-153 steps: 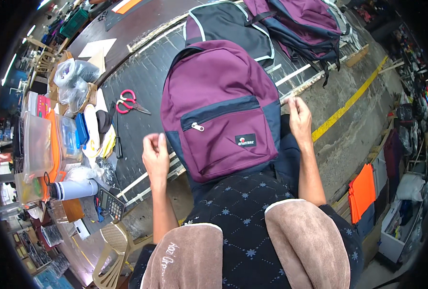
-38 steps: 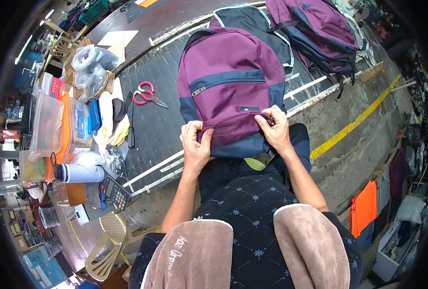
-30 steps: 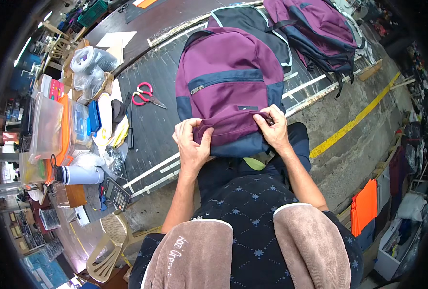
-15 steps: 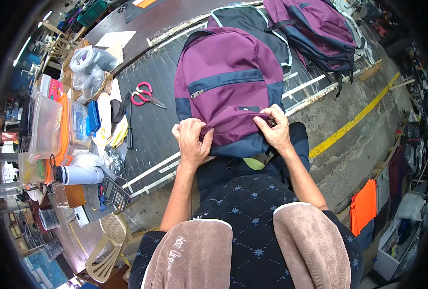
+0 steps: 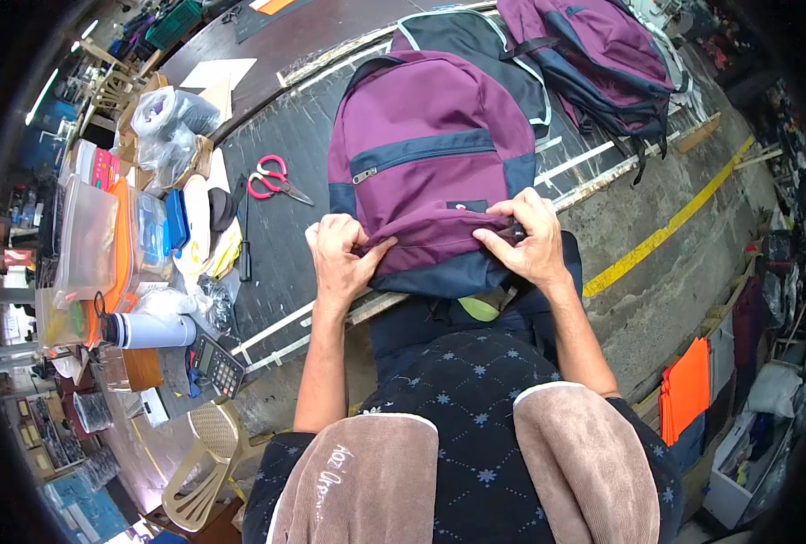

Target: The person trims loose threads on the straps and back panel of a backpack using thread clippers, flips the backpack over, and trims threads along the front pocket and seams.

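A maroon and navy backpack [image 5: 430, 104] lies front side up on the dark table, its base toward me at the near edge. Across its front runs a navy band with a zipper, the metal slider at the left end. My left hand [image 5: 342, 257] pinches the maroon fabric of the lower front at its left side. On the right, my right hand [image 5: 530, 238] grips the same fabric between thumb and fingers, beside a small dark label. A raised fold stretches between the two hands.
Red-handled scissors [image 5: 274, 179] lie left of the backpack. Another maroon backpack [image 5: 593, 54] and a black piece with pale edging [image 5: 475, 45] are at the far right. Plastic bins [image 5: 86, 231], a white bottle [image 5: 154, 330] and a calculator [image 5: 218, 364] crowd the left.
My left hand has shifted left and my right hand slightly right, with the fold between them drawn wider. Both keep hold of the fabric.
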{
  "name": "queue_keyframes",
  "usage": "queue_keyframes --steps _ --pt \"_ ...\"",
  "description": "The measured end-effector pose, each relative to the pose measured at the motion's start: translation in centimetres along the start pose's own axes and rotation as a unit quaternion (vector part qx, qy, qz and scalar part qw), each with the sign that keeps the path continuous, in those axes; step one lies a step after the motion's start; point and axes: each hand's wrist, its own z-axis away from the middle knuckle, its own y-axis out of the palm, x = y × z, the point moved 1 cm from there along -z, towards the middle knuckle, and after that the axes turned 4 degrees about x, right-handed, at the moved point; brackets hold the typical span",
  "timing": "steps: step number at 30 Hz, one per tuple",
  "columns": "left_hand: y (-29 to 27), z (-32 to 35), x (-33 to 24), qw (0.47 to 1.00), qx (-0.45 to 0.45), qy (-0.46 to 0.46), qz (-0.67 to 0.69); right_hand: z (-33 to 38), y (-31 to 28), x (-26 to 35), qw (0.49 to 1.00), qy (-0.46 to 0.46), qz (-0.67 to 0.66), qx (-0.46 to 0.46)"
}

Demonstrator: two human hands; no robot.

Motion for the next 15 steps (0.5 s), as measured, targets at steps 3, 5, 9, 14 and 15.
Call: queue_keyframes --steps 3,5,9,14,15 --pt "-1.0 -0.6 -0.8 0.999 0.001 0.033 -0.006 -0.4 -0.2 0.1 0.997 0.038 -0.073 0.010" --pt "-1.3 -0.6 -1.2 0.998 -0.001 0.062 -0.013 -0.8 -0.1 0.6 0.993 0.062 -0.096 0.016" --pt "-1.5 -0.1 -1.5 0.995 0.021 0.084 -0.040 -0.8 0.6 -0.1 0.987 0.059 -0.152 0.014" --pt "-2.6 1.0 -1.9 0.992 0.027 0.088 -0.086 0.2 0.6 0.4 0.995 -0.087 -0.037 -0.033" --pt "-2.7 1.4 -1.8 0.991 0.003 0.092 -0.094 0.5 0.5 0.7 0.995 -0.091 -0.029 -0.029"
